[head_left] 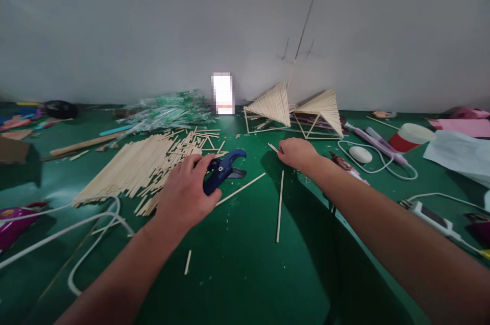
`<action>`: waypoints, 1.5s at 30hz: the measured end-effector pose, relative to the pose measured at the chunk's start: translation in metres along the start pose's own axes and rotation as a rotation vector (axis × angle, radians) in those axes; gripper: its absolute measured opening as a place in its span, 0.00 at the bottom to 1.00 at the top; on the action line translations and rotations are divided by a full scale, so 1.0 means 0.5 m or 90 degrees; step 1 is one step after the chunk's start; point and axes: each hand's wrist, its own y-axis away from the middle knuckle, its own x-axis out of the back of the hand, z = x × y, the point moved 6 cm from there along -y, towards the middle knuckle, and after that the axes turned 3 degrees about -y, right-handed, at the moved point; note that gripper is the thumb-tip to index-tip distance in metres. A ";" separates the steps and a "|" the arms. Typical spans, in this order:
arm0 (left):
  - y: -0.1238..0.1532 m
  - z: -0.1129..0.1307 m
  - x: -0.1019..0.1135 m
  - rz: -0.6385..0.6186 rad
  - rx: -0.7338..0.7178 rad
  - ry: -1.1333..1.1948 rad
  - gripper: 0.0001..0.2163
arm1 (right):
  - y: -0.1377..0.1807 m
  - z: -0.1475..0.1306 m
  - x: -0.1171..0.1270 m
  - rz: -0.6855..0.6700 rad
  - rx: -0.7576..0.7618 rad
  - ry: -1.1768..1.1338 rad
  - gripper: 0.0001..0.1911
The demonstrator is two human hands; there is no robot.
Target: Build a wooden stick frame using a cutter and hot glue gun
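Observation:
My left hand is wrapped round the handles of a dark blue pipe cutter, its curved jaw open and pointing right. Just beyond that hand lies a large pile of thin wooden sticks. My right hand is closed, with the tip of a wooden stick poking out to its left. Two single sticks rest on the green table: one slanted stick near the cutter, one upright-lying stick below my right hand. A short stick piece lies nearer to me.
Two fan-shaped stick models stand against the grey wall. Clear plastic wrapping and a lit phone-like screen are at the back. At right are a red-and-white paper cup and corded tools; a white cable loops at left.

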 end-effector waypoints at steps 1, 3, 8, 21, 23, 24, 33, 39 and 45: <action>-0.001 0.001 -0.001 -0.001 -0.003 0.004 0.26 | -0.003 -0.003 0.000 -0.003 0.005 0.004 0.18; -0.003 0.002 -0.003 -0.001 -0.008 0.013 0.26 | -0.009 -0.012 0.000 -0.004 0.014 0.002 0.18; -0.002 0.002 -0.006 -0.010 -0.008 0.023 0.26 | -0.018 -0.032 0.024 0.049 0.016 -0.038 0.19; 0.035 0.055 0.059 0.183 -0.105 0.149 0.27 | 0.230 -0.115 0.032 0.378 0.294 -0.379 0.06; 0.045 0.074 0.064 0.187 -0.127 0.168 0.28 | 0.247 -0.126 0.035 0.414 0.328 -0.425 0.09; 0.050 0.082 0.064 0.180 -0.134 0.181 0.28 | 0.255 -0.129 0.041 0.439 0.350 -0.457 0.09; 0.061 0.092 0.061 0.150 -0.132 0.192 0.30 | 0.293 -0.128 0.040 0.498 0.474 -0.580 0.08; 0.068 0.094 0.062 0.134 -0.144 0.166 0.30 | 0.300 -0.144 0.038 0.477 0.518 -0.543 0.08; 0.075 0.097 0.065 0.133 -0.152 0.163 0.30 | 0.308 -0.143 0.049 0.535 0.499 -0.497 0.07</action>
